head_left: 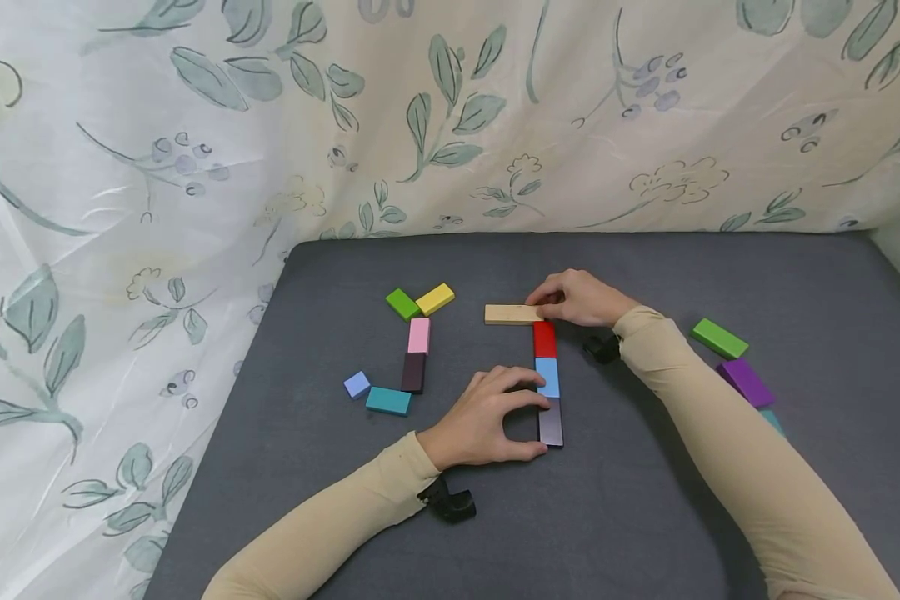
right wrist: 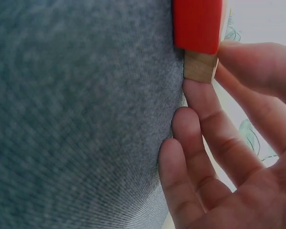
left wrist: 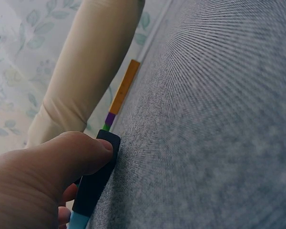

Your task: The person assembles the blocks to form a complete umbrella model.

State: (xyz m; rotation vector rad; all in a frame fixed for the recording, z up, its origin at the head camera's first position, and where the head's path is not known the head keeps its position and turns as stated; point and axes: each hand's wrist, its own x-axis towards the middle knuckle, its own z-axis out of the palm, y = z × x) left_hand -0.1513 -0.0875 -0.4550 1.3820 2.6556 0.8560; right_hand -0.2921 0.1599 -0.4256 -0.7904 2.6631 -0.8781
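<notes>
A column of flat blocks lies on the dark table: red [head_left: 545, 340] at the far end, light blue [head_left: 548, 371] in the middle, greyish purple [head_left: 551, 425] nearest. Across the red block's far end lies a plain wooden block [head_left: 506, 315], pointing left. My right hand [head_left: 588, 297] pinches that wooden block by its right end; in the right wrist view the wood [right wrist: 199, 67] meets the red block [right wrist: 198, 26]. My left hand [head_left: 483, 421] holds the greyish purple block, thumb at its near end and fingertips along the column's left side. It looks nearly black [left wrist: 97, 171] in the left wrist view.
To the left, green [head_left: 403, 304], yellow [head_left: 435, 298], pink [head_left: 419, 336], dark [head_left: 413, 372], teal [head_left: 388, 401] and small blue [head_left: 357, 384] blocks form another figure. Green [head_left: 720, 338], purple [head_left: 746, 382] and partly hidden teal [head_left: 772, 419] blocks lie by the right forearm. A patterned curtain [head_left: 450, 192] borders the table.
</notes>
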